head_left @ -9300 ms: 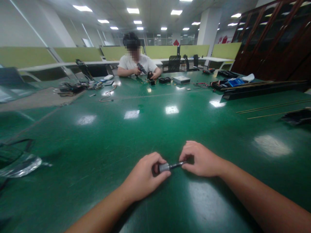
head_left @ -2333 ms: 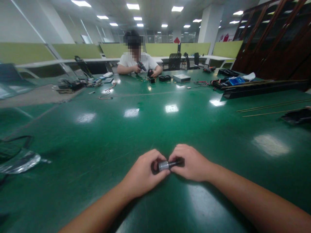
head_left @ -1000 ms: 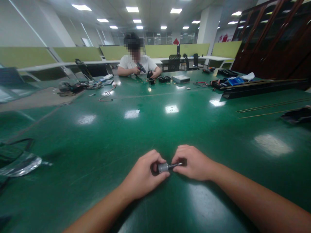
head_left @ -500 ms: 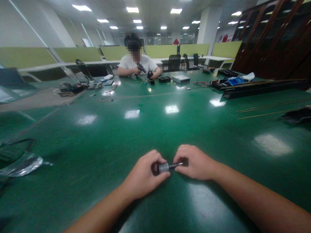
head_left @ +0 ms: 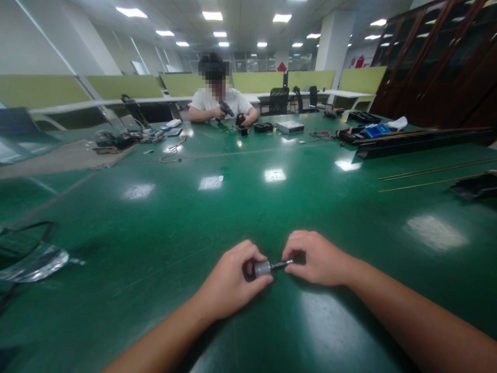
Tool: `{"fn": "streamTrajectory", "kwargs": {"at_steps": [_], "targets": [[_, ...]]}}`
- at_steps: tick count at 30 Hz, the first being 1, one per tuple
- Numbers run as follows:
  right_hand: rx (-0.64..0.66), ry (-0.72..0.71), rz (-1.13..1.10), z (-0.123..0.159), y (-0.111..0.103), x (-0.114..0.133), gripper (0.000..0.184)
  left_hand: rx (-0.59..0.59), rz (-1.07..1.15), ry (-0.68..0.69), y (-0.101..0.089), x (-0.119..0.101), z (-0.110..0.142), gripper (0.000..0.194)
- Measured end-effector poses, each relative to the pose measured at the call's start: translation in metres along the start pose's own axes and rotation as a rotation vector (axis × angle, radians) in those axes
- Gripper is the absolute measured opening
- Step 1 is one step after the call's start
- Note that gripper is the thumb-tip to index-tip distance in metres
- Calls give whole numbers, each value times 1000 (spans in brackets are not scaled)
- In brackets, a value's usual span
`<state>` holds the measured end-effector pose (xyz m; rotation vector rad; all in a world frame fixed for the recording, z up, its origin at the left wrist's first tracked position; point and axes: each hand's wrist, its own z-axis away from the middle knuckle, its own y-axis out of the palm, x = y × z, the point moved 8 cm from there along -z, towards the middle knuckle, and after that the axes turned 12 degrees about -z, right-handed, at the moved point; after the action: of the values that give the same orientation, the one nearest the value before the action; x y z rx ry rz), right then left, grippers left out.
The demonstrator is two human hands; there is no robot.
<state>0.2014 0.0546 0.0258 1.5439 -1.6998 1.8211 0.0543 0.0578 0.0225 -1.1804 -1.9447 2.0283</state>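
Note:
Low in the middle of the head view, my left hand (head_left: 235, 282) is closed, thumb and fingers round a small grey metal cylinder (head_left: 262, 268). From the cylinder's right end a thin dark shaft (head_left: 277, 265) with a shiny tip points right. My right hand (head_left: 316, 258) pinches the shaft close to its tip between thumb and fingertips. The piece lies roughly level, just over the green tabletop (head_left: 248, 217). My left hand covers the cylinder's other end, and its exact kind cannot be made out.
Across the table a person (head_left: 217, 103) in a white shirt holds a power drill (head_left: 225, 108). Clear plastic packaging (head_left: 39, 264) lies at left. Long black channels (head_left: 419, 144), thin brass-coloured rods (head_left: 430, 172) and a dark bundle (head_left: 476, 185) lie at right. A grey-white box (head_left: 290, 127) stands farther back.
My right hand has slid rightward along the shaft, away from the cylinder, baring more of it than about two seconds ago. My left hand stays nearly still on the cylinder.

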Motion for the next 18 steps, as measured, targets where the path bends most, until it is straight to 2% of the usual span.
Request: {"fn": "streamTrajectory", "kwargs": {"at_steps": [18], "targets": [[43, -3, 37, 1, -11, -7, 7, 12, 4, -2, 0, 2, 1, 16]]}}
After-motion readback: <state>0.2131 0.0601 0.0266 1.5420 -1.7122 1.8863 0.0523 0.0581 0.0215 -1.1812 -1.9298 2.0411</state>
